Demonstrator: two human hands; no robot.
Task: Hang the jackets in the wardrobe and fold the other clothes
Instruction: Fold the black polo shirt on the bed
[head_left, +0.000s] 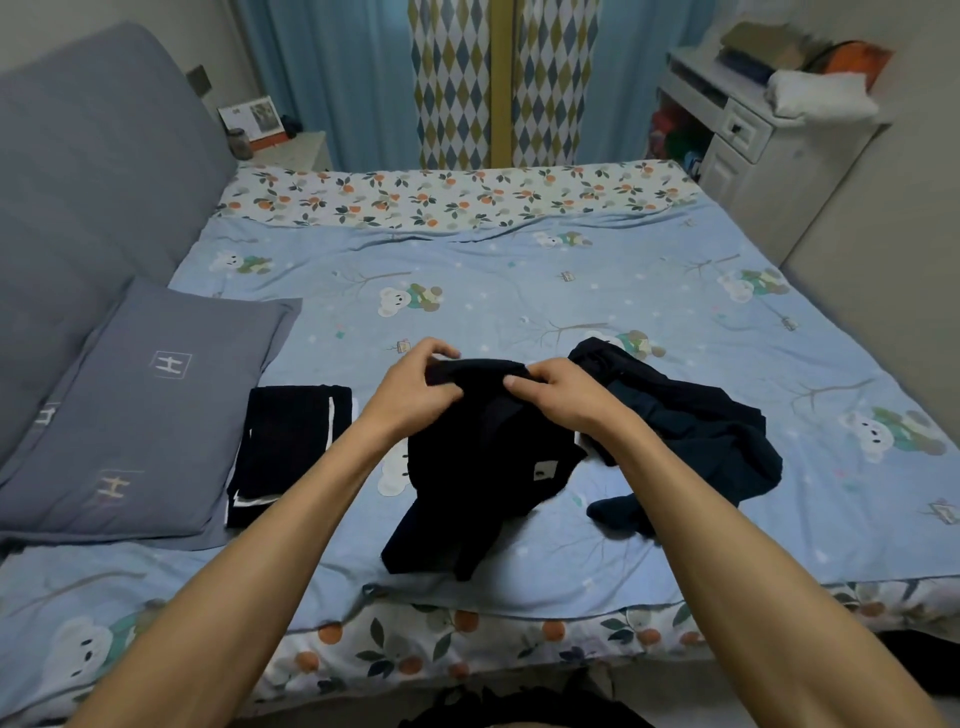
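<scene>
- While both arms reach out over the bed (519, 270), the left hand (415, 387) and the right hand (558, 389) each pinch the top edge of one black garment (483, 457), thumbs in front and fingers curled over the fabric.
- That black garment is lifted at its upper edge between the two hands; its lower part sags onto the blue quilt near the front edge of the bed. One small pale label (543, 472) shows on it.
- Three dark pieces of clothing are on the bed in all.
- One is the piece being held, in the middle.
- One is a folded dark garment (291, 452) with white stripes along its edges, lying flat to the left, just beside the pillow.
- One is a crumpled dark teal garment (691, 431), heaped to the right, partly behind the right forearm and touching the held piece.
- One grey pillow (140, 415) lies at the left side, leaning toward a grey padded headboard (93, 171).
- Two layers of bedding show: the blue quilt with bear prints, and a floral sheet (447, 197) beyond it and below its front edge.
- Blue curtains (332, 78) hang behind the bed.
- One white cabinet (753, 156) stands at the far right, with things stacked on top that I cannot make out.
</scene>
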